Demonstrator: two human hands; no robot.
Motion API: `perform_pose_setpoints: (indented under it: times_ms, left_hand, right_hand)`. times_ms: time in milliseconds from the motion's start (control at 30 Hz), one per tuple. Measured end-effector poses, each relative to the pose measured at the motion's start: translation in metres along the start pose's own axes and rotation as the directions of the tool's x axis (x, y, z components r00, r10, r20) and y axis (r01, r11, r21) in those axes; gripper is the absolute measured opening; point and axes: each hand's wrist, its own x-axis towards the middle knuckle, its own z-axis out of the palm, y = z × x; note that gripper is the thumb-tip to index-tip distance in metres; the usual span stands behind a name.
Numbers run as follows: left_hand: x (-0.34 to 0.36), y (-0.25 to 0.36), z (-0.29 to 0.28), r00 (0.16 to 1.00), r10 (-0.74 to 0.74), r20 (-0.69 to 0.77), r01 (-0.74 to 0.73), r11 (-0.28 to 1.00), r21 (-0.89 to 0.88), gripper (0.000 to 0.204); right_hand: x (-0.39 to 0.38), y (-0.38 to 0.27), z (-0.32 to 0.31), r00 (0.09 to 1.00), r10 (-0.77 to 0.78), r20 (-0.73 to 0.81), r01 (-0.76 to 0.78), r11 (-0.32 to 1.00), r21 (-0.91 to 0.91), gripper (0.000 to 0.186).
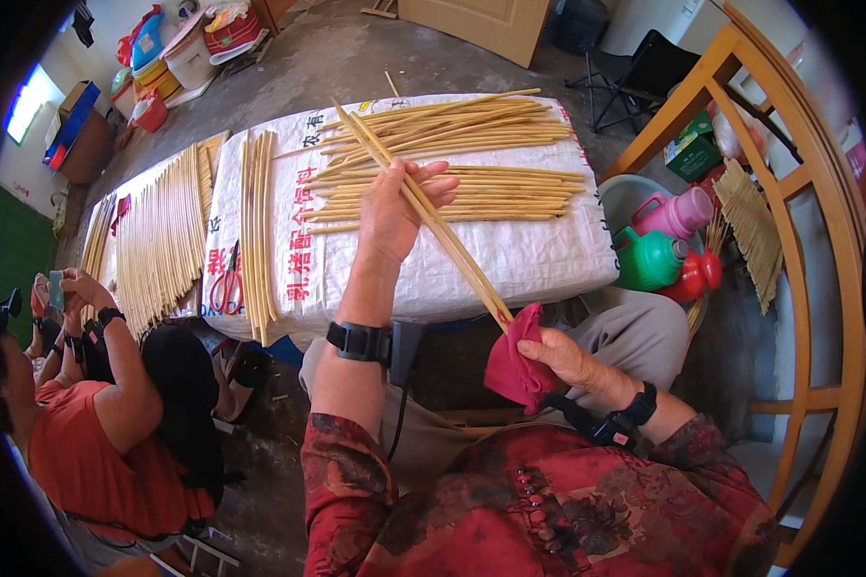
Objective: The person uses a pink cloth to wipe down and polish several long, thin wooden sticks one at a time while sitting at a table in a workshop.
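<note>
My left hand [393, 213] is turned palm up, its thumb pressed over a few long yellow plant stalks [449, 242]; some of its fingers stretch out behind them. The stalks slant from far left down to near right, across my body. At their near end, my right hand [560, 356] pinches a magenta cloth [520, 370] wrapped around them. Beyond my left hand, more cut stalks [471, 197] lie crosswise in loose bundles on a table covered with a white woven sack [284, 240]. A narrow row of stalks [258, 231] lies lengthwise further left.
Red-handled scissors [228, 287] lie left of the row. A joined mat of stalks [164, 245] covers the left end, near a seated person in orange [106, 433]. At right stand a green flask [650, 260], a pink flask [681, 212] and a wooden frame [789, 240].
</note>
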Motion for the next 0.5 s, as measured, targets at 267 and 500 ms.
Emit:
perform_pose_setpoints:
  times_ms: [267,500]
  left_hand:
    - [-0.005,0.002,0.009,0.998,0.040,0.046,-0.042,0.998,0.050,0.026]
    - [-0.002,0.027,-0.013,0.973,0.139,-0.184,-0.145,0.989,-0.019,0.023]
  right_hand:
    - [0.029,-0.027,0.007,0.994,-0.087,0.059,0.092,0.991,-0.099,0.036]
    - [0.031,-0.039,-0.005,0.997,0.003,0.075,-0.008,0.997,0.073,0.036]
